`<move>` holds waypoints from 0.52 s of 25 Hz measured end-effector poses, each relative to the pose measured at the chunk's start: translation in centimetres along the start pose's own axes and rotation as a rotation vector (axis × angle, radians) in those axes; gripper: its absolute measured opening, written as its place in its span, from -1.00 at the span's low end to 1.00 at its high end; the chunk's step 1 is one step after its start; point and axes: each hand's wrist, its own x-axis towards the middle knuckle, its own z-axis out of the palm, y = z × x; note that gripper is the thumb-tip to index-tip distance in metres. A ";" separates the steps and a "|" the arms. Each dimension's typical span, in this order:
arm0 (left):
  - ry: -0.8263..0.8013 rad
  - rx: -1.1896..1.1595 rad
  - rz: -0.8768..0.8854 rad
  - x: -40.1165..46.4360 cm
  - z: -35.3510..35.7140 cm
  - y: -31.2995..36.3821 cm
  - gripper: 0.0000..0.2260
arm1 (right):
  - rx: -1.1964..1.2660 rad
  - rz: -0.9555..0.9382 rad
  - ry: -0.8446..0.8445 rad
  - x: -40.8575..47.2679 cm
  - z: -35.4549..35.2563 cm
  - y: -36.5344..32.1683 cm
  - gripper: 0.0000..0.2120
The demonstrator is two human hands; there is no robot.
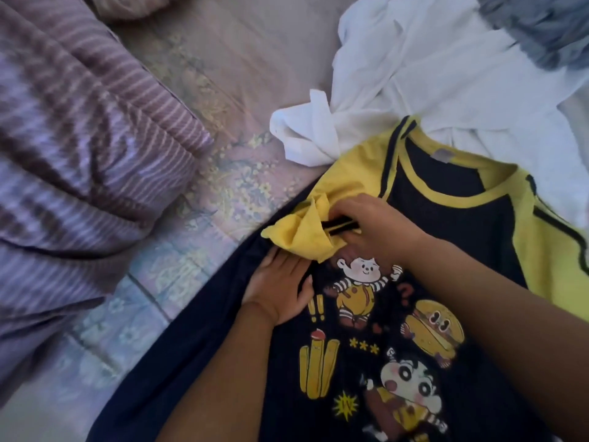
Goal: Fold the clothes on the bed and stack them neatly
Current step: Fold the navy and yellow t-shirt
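Centrally, spread face-up on the bed: navy T-shirt [446, 237] with yellow raglan sleeves, yellow neck trim and cartoon prints of a burger, fries and small figures across the chest. Left hand [280, 288] laid palm-down on the navy cloth at the shirt's left side, fingers straight and together, pressing flat, holding nothing. Right hand [373, 228] reaching across over the left, fingers curled and pinching the bunched yellow sleeve [302, 231] at its black-striped hem, sleeve crumpled and drawn inward over the chest, just above the left hand's fingertips. Beyond the collar, touching the shirt's upper edge: rumpled white garment [430, 81], unfolded, one twisted end trailing toward the yellow shoulder. At far top right, partly overlapping the white cloth: blurred grey-blue fabric [535, 30], kind not discernible. Underneath everything: floral bedsheet [223, 129] in pinkish and pale blue tones, creased. Along the left side, well apart from the shirt: striped mauve blanket [79, 138], heaped in loose folds.
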 end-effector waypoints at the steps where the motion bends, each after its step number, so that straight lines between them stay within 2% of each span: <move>1: 0.097 -0.007 0.032 -0.4 -1.0 0.3 -0.55 | 0.133 0.082 0.020 -0.3 -0.4 -0.2 -0.73; 2: 0.225 -0.040 0.083 -1.0 -1.9 0.5 -0.61 | 0.237 0.135 0.054 -0.7 -0.9 -0.2 -0.74; 4: 0.583 -0.198 0.206 -2.9 -3.8 1.0 -0.79 | 0.311 0.175 0.128 -1.9 -2.4 -0.2 -0.75; 6: 0.744 -0.317 0.195 -4.8 -6.3 1.8 -0.84 | 0.301 0.181 0.134 -3.3 -3.5 -0.1 -0.75; 7: 0.778 -0.421 0.095 -5.0 -7.6 2.4 -0.84 | 0.301 0.185 0.140 -4.0 -3.7 -0.3 -0.77; 10: 0.754 -1.050 -0.460 -2.4 -12.6 3.2 -0.67 | 0.256 0.190 0.224 -5.6 -4.0 -1.0 -0.79; 12: 0.589 -1.308 -0.707 0.3 -15.2 2.4 -0.53 | 0.229 0.160 0.249 -6.5 -4.3 -1.4 -0.74; 13: 0.456 -1.394 -0.770 1.8 -16.0 1.8 -0.49 | 0.246 0.158 0.254 -7.0 -4.6 -1.6 -0.72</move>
